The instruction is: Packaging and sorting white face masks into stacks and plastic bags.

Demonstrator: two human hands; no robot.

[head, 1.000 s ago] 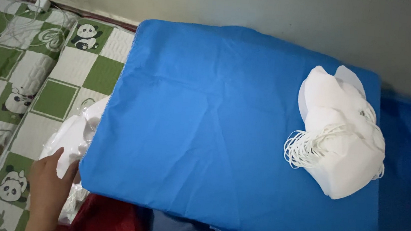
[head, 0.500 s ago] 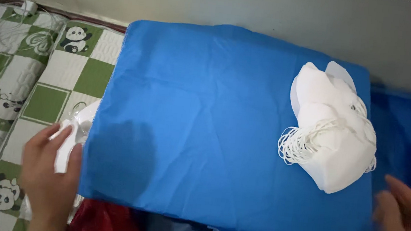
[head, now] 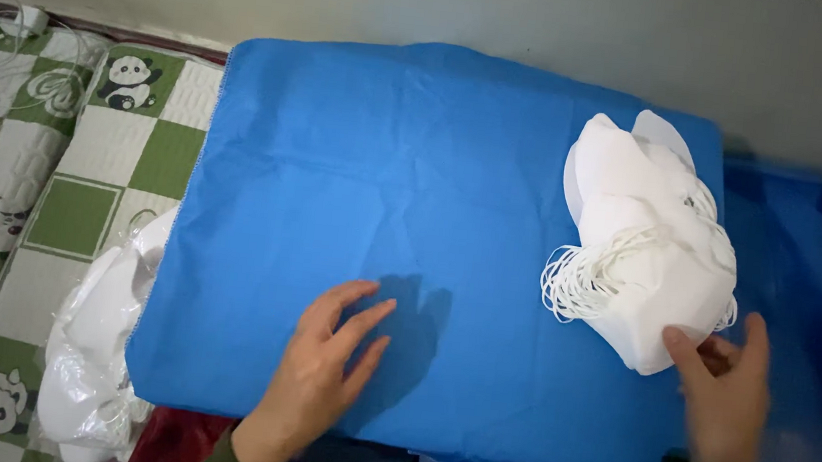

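My right hand (head: 724, 407) touches the near corner of the mask stack (head: 648, 254), grip loose; the stack runs away from it. My left hand (head: 319, 373) lies flat and released, well aside on the blue cloth (head: 356, 176).

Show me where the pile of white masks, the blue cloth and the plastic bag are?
pile of white masks (head: 646, 239), head view, on the middle of the top mask.
blue cloth (head: 387, 168), head view, on its bare middle.
plastic bag (head: 93, 351), head view, on its crinkled side.
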